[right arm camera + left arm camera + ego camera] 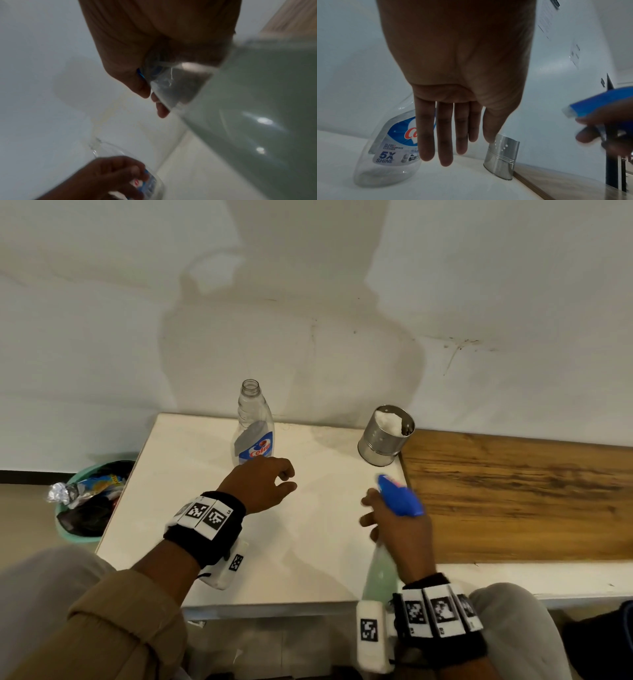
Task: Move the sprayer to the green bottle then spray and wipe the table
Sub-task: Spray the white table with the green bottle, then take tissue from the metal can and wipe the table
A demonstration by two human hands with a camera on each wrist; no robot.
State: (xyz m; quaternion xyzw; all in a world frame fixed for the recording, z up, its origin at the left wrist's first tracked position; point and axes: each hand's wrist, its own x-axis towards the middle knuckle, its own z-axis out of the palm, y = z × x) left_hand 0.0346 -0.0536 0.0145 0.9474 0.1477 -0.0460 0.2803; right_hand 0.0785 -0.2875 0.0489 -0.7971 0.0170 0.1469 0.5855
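— Where's the sprayer?

— I've got it in my right hand (399,529). The blue sprayer (400,497) sits on the green bottle (380,575), and my fingers are wrapped round the neck just under the head. The bottle is lifted and tilted, its base toward me, nozzle pointing away over the table (318,542). It's blurred in every view.

— And the other hand?

— My left hand (261,486) holds nothing. It hovers over the table just in front of the clear bottle (252,428). From the head camera the fingers look loosely curled; the left wrist camera shows them hanging nearly straight, close together. I can't tell whether they touch the bottle.

— The clear bottle, how does it stand?

— Upright, neck open, with a blue and white label. It's at the far edge, against the wall (308,302).

— What else is near it?

— To the right of it, also at the far edge, a metal tin (383,440) with something white inside. Right of the tin a wooden board (513,494) begins. Left of the clear bottle, down on the floor past the table's edge, a green bin (72,537) holds wrappers and a dark bag.
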